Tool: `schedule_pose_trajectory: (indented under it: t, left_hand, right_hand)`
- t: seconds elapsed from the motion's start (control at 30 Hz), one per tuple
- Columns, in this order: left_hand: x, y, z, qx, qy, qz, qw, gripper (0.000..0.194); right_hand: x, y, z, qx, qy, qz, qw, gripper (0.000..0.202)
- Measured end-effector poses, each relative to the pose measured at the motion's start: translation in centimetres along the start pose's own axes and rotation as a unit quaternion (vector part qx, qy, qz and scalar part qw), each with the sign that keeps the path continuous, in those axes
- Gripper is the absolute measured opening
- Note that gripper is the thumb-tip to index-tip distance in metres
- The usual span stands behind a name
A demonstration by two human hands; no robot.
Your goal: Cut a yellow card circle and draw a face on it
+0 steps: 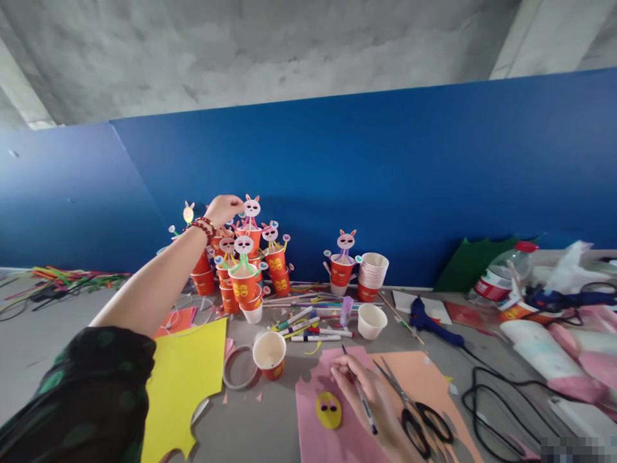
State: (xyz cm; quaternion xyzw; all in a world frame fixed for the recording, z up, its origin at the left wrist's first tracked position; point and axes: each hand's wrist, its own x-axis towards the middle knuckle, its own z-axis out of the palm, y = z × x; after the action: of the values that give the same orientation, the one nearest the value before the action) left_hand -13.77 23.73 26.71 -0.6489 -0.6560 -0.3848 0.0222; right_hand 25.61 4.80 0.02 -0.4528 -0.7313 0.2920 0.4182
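My left hand (226,211) reaches out over the stacked red cups (243,283), its fingers pinched at the edge of a white bunny face (252,208) on the topmost figure. Just below stand more cup figures with round faces and pipe-cleaner arms. In my right hand (359,382) is a pen (360,392), held above pink paper (311,444). On that paper, left of the hand, lies a yellow oval (328,410) with two dark eyes. Black-handled scissors (409,411) rest right of the hand on orange paper (434,373).
Yellow paper (186,386) lies at left, beside a tape roll (240,368) and a cup (269,355). Markers (315,337), a white cup (371,321) and stacked cups (372,276) stand mid-table. At right are a blue glue gun (436,325), its cable and a bottle (504,273).
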Motion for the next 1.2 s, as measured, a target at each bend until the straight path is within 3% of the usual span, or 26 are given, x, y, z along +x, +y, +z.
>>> schedule_pose_trajectory:
  t: [0.13, 0.9, 1.07, 1.2]
  left_hand:
    - [-0.1, 0.3, -0.1, -0.002, 0.009, -0.001, 1.0, 0.019]
    - [-0.2, -0.4, -0.8, -0.048, 0.015, 0.004, 0.999, 0.018]
    - [-1.7, -1.2, -2.3, -0.101, 0.073, 0.015, 0.992, 0.016]
    - [-5.6, -2.1, -3.0, -0.165, 0.155, 0.02, 0.974, 0.018]
  right_hand:
    - [-0.1, 0.2, -0.2, 0.016, -0.062, 0.013, 0.998, 0.034]
    - [-0.2, 0.9, 0.2, 0.013, -0.064, 0.017, 0.998, 0.03]
    - [-0.1, 0.9, 0.2, 0.015, -0.066, 0.018, 0.998, 0.028]
    - [-0.3, 0.8, 0.0, 0.027, -0.062, 0.017, 0.998, 0.029]
